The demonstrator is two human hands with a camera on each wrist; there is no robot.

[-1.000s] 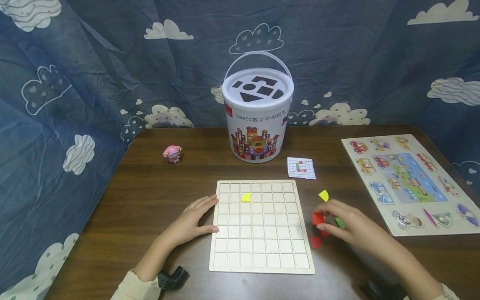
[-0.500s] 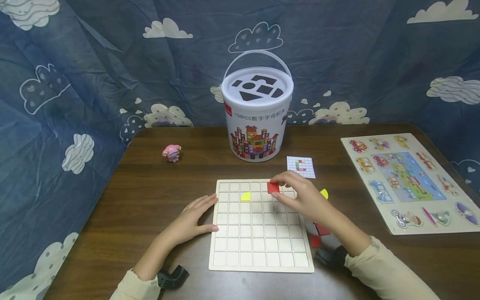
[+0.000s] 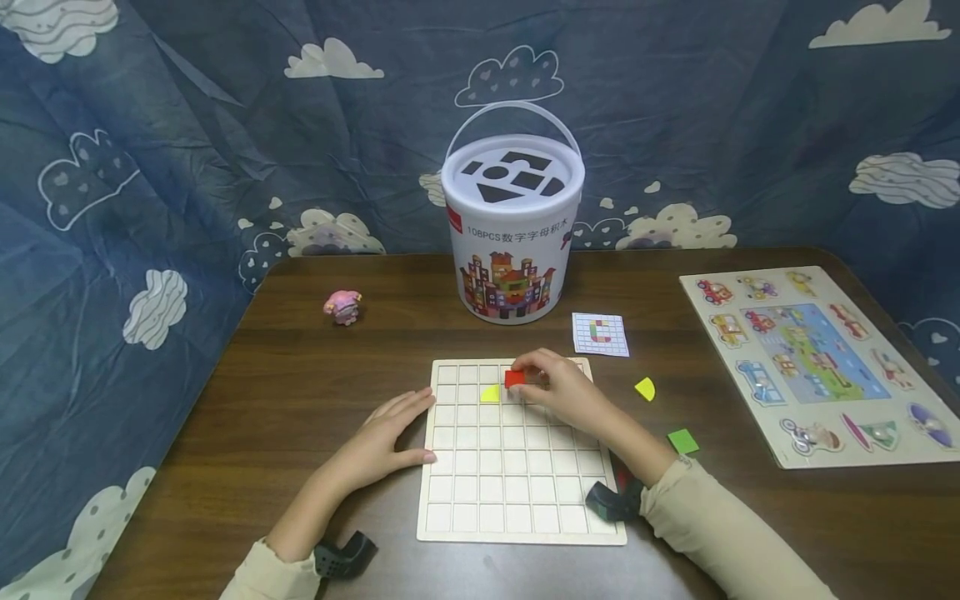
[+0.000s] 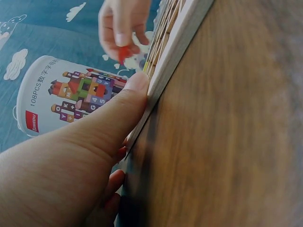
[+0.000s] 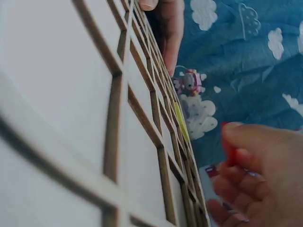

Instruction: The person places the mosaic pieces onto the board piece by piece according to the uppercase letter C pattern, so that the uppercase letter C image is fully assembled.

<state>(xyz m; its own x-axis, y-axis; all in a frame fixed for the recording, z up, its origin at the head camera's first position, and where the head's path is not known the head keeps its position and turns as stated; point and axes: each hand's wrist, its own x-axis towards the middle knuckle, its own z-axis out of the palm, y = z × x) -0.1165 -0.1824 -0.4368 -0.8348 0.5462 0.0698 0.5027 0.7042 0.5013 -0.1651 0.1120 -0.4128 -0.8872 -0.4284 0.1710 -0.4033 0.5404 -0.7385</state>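
My right hand [image 3: 562,390] pinches a red square tile [image 3: 514,379] between thumb and fingers, over the upper part of a pale wooden grid board [image 3: 465,492]. Just left of that tile, a yellow quarter-round tile [image 3: 490,394] lies in one cell of the grid. In the right wrist view the red tile stands edge-on, a little off the board. My left hand [image 3: 390,437] rests at the board's left edge, fingers and thumb spread along it; the left wrist view has the thumb [image 4: 135,87] against the board's side.
Right of the board lie a yellow quarter-round tile [image 3: 645,389], a green tile [image 3: 682,442] and red pieces mostly hidden by my right wrist. Behind stand a white bucket [image 3: 513,242], a pattern card [image 3: 600,335] and a pink figurine [image 3: 343,307]. A picture puzzle board [image 3: 817,367] lies far right.
My right hand has picked up the red tile from the right of the board and carried it left, to beside the yellow tile in the grid. My left hand stays put.
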